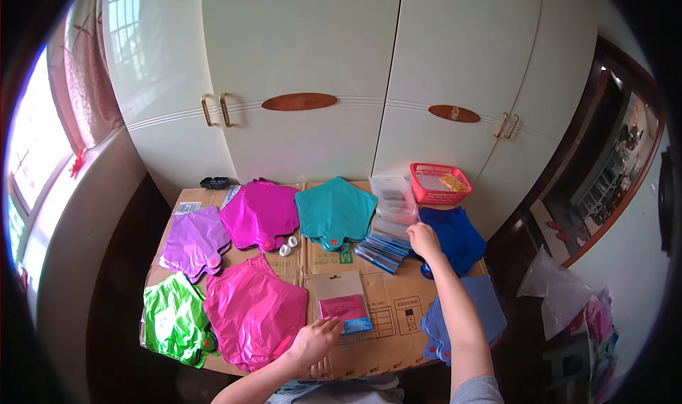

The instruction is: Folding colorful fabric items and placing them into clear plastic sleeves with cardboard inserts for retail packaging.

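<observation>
A pale wardrobe (305,42), a pink curtain (91,67) and red slippers (553,225) show this is a home.

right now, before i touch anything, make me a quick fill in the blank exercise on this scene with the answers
1. The person's ____ hand is at the clear packet.
2. The bright ____ stack lies at the near left corner of the cardboard.
3. The teal stack lies to the ____ of the magenta stack.

Missing words: left; green; right.
</observation>
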A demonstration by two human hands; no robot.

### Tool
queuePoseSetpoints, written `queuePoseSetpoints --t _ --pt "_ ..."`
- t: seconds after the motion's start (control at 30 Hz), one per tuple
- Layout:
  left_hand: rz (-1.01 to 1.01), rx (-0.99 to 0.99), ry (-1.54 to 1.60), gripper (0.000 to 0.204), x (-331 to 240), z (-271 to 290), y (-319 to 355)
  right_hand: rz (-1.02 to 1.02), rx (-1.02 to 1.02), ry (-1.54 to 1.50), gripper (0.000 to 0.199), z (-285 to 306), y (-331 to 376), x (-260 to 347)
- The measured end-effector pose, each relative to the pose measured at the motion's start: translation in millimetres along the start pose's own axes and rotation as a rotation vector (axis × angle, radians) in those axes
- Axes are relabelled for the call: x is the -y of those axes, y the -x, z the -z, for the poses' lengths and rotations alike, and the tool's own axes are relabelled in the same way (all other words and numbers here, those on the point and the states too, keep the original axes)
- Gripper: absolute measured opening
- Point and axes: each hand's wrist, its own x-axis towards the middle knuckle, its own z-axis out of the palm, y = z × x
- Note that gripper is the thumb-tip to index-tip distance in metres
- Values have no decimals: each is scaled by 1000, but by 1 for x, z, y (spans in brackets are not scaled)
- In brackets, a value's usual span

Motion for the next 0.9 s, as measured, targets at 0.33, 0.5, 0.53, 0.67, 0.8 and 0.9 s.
queuePoseSetpoints --t 0.33,0.5,0.53,0.67,0.8,0.9 --pt "27 38 -10 20 1 2 -4 22 160 144 9 0 -13 2" --pt "-52 -9 -156 9 -1 0 -11 157 65 215 6 5 -11 -3" --pt "-66 -21 -198 8 -1 -3 -11 197 32 240 6 8 -10 0" --pt "-116 -35 -268 8 -1 -6 -13 217 -109 -60 6 33 24 52" --pt "-127 -31 -248 9 3 -8 -11 81 192 -484 11 63 112 118" --pt "-112 7 -165 12 7 -2 -11 159 381 -584 8 69 171 137"
